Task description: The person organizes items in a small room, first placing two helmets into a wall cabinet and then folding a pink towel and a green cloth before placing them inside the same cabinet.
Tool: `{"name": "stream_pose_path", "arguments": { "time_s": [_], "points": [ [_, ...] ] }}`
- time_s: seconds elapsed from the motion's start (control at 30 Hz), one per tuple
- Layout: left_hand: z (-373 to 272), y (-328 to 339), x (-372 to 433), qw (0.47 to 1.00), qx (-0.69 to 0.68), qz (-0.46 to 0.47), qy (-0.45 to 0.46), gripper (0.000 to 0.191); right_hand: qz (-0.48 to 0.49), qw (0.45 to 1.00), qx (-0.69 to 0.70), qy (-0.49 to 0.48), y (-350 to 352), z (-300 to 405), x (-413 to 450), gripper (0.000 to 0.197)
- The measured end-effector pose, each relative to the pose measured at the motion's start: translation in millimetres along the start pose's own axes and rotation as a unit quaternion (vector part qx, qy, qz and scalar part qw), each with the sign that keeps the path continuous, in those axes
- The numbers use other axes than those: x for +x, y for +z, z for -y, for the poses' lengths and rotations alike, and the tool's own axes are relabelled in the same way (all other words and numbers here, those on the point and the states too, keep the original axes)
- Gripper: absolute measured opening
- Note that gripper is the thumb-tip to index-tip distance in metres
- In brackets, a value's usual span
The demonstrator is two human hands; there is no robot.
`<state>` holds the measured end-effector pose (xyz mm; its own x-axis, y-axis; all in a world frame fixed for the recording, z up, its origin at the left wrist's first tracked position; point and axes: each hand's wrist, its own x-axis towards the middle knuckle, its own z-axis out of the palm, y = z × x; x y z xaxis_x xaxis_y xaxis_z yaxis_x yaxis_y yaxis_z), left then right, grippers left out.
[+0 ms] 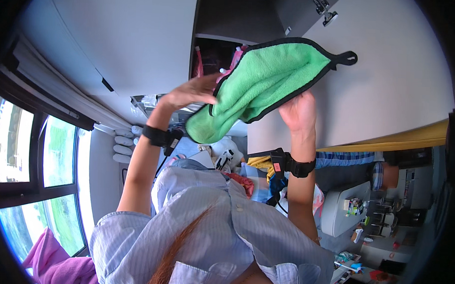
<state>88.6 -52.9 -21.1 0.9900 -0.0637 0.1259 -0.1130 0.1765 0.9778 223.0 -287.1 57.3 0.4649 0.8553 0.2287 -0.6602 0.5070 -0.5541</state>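
A green microfibre cloth (pixel 271 76) with black edging and a hanging loop stretches between my two hands, creased along its length. My right hand (pixel 300 110) is at the cloth's lower right edge and holds it up; its fingers are hidden behind the fabric. At the left edge is my left hand (pixel 193 90), thumb and fingers spread and blurred by motion. Some of its fingertips pass behind the cloth. Each wrist wears a black strap with a small device, the left strap (pixel 155 136) and the right strap (pixel 301 169).
Behind the cloth, an open cabinet (pixel 232 16) holds pink pouches (pixel 199 62) with white caps. Its pale door (pixel 380 79) stands open on the right, hinge (pixel 324 12) exposed. Left are a closed cabinet door (pixel 141 37) and a window (pixel 60 151). Clothes (pixel 243 184) are piled below.
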Motion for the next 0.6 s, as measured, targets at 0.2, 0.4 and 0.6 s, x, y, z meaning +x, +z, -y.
{"name": "stream_pose_path", "arguments": {
  "time_s": [0.2,0.4,0.6],
  "points": [
    [22.2,-43.5,3.9,0.981,0.040,-0.180,0.053,0.018,-0.281,0.943,-0.173,-0.045,18.8,-9.1,4.2,0.037],
    [-25.3,-44.3,17.6,0.939,-0.032,-0.319,0.124,0.029,-0.327,0.909,-0.257,-0.012,-3.2,-15.0,-5.8,0.030],
    [-27.0,-50.8,22.8,0.935,-0.002,-0.347,0.081,0.035,-0.332,0.903,-0.271,-0.002,2.5,-19.3,0.4,0.030]
  ]
}}
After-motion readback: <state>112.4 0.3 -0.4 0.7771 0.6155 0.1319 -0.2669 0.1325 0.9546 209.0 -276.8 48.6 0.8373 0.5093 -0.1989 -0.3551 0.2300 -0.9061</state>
